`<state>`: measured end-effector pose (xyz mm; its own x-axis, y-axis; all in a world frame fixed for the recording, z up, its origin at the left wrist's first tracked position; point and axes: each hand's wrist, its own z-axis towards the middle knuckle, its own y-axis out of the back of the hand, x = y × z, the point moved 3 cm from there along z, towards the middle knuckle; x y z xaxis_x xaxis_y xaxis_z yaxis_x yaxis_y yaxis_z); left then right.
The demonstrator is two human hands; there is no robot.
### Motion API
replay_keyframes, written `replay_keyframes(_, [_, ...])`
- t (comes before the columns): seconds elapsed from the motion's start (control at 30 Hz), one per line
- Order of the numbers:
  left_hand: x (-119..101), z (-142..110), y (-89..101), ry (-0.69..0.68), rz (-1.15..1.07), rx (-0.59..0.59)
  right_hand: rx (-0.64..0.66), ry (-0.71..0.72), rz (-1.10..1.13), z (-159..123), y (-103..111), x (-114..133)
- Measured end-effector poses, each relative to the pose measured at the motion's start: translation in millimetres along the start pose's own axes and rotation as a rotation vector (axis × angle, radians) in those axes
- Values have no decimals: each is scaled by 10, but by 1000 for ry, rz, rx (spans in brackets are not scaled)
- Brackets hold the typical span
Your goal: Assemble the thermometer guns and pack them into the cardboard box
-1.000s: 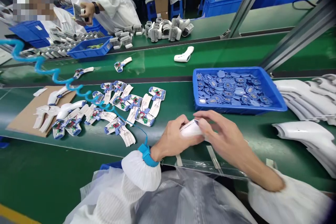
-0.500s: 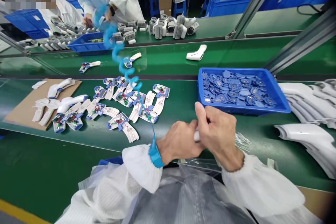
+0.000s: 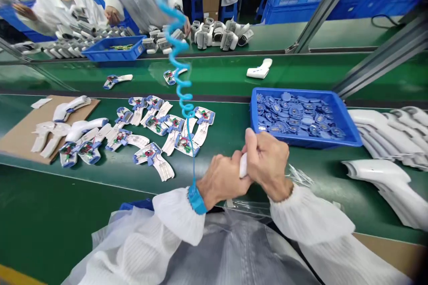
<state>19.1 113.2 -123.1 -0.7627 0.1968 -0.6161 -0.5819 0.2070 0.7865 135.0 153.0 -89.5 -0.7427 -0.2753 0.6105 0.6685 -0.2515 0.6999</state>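
Both hands are closed around one white plastic casing [image 3: 244,165], of which only a small part shows between them. My left hand [image 3: 224,177] wraps its left side, a blue wrist strap [image 3: 196,199] on the wrist. Thumb up, my right hand [image 3: 267,160] grips the other side. Left of the hands lie several opened thermometer-gun halves [image 3: 154,159] with blue inner parts, wires and small boards. Behind the right hand stands a blue bin [image 3: 306,142] of small blue plastic parts [image 3: 294,116]. Thin clear strips [image 3: 299,175] lie beside the right wrist.
White gun-shaped shells [image 3: 384,173] are stacked at the right. Cardboard [image 3: 20,136] with white shells lies at the left. A coiled blue cord [image 3: 182,75] hangs before me. Across the green conveyor [image 3: 214,75], co-workers stand by grey-white parts [image 3: 217,33] and a blue tray [image 3: 113,55].
My right hand has gone from open fingers at the casing to a tight grip around it. The coiled cord has swung right. Across the belt, a co-worker's hands have lowered.
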Motion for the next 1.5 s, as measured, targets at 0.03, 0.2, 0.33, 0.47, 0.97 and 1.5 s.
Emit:
replay_keyframes(0.03, [41,-48,12,9,-43,1,65,20,26,34,36,-48])
replay_keyframes(0.2, [311,-274,312,129,-78,-23,127,-6,-35,612,471,-657])
replay_keyframes(0.33, [171,-146,414,-66,270,-64,184,131,-240,1193,441,-1062])
replay_keyframes(0.47, [-51,133,204,-200,598,95,184,155,-268,1401,286,-1128])
replay_keyframes(0.97, [-82,260,423,109,-500,-134,154,55,291,228,426,-197])
replay_keyframes(1.5, [-136,183,521,25,-343,-19,-80,572,1,122,587,-106])
